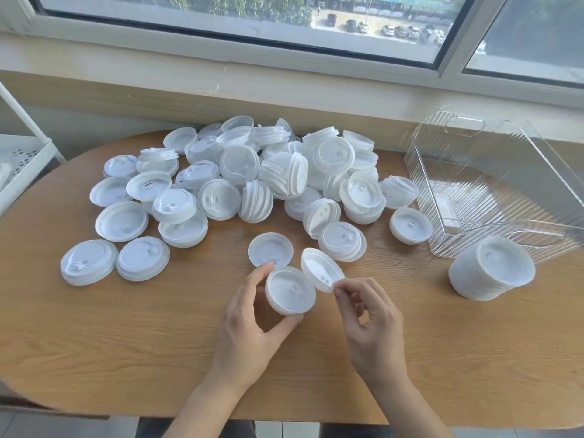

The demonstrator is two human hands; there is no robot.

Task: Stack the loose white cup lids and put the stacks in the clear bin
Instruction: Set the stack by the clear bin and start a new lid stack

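White plastic lids, one in each of your hands, held above the wooden table.

Your left hand (249, 324) grips a round white lid (290, 290), hollow side up; your right hand (369, 317) pinches the rim of a second, tilted white lid (320, 269) touching it. The loose pile (252, 172) lies beyond. The clear ribbed plastic bin (493, 184) stands far right, holding no lids; a finished stack (491, 271) sits before it.

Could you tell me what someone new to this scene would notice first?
A big heap of loose white lids covers the far middle of the wooden table. Near the front edge, the left hand holds one lid while the right hand pinches another beside it. A clear bin stands at right, a finished stack before it.
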